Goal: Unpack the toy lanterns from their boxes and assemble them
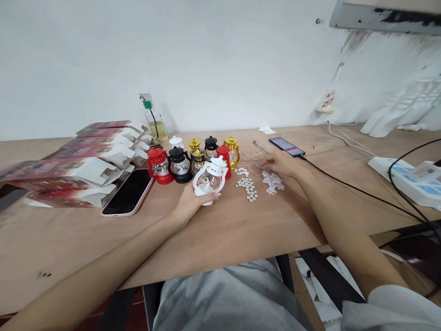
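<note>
My left hand (pixel 191 203) is wrapped around the lower part of a small white lantern (pixel 210 178), which tilts above the table. Behind it stand several more small lanterns, among them a red lantern (pixel 159 166), a black lantern (pixel 179 165) and a gold lantern (pixel 232 152). My right hand (pixel 280 163) reaches down to some bent metal wires (pixel 252 158); its fingertips are at their right end, and whether they pinch one is too small to tell. Close by lie several white paper pieces (pixel 272 182) and a scatter of small round discs (pixel 247 187).
Folded red and white boxes (pixel 79 170) are stacked at the left beside a dark-screened phone (pixel 129 193). A second phone (pixel 287 146) with a cable lies behind my right hand, near a screwdriver-like tool (pixel 260 146). A bottle (pixel 156 122) and a power strip (pixel 412 183) also stand here.
</note>
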### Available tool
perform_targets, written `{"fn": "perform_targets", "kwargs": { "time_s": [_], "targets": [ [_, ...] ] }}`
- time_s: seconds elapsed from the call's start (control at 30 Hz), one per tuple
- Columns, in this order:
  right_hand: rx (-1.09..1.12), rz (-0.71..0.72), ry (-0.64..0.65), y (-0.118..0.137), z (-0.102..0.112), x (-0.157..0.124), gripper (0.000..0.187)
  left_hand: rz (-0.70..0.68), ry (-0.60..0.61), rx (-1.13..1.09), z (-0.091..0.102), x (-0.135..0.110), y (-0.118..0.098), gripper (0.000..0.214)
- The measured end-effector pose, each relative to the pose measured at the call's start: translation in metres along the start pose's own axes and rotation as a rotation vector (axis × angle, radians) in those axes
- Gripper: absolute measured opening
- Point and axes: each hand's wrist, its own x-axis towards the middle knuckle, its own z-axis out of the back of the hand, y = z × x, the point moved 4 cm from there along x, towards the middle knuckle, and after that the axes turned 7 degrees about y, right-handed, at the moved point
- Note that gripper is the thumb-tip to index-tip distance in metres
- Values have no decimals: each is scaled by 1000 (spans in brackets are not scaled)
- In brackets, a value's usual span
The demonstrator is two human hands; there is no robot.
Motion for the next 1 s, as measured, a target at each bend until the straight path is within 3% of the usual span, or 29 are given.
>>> {"fn": "perform_targets", "kwargs": {
  "time_s": [0.13, 0.27, 0.37, 0.5, 0.6, 0.77, 0.9, 1.0],
  "targets": [
    [2, 23, -93, 3, 6, -3, 15, -16, 10, 37, 0, 0, 1, 57],
    [35, 138, -207, 20, 10, -5, 15, -24, 31, 37, -1, 0, 0, 65],
    [85, 263, -363, 49, 9, -12, 19, 19, 95, -27, -4, -1, -1, 62],
    [129, 445, -678, 99, 2, -32, 18, 29, 181, -122, -8, -3, -3, 50],
    [197, 665, -823, 135, -6, -52, 25, 22, 245, -161, -11, -6, -4, 45],
    [97, 731, -727, 167, -15, -63, 65, 50, 327, -211, -15, -7, 1, 45],
    [29, 769, -448, 169, -22, -54, 66, 72, 350, -280, -14, -4, 5, 41],
    [93, 742, -352, 163, -22, -48, 64, 59, 392, -308, -15, -4, 4, 42]
  ]
}}
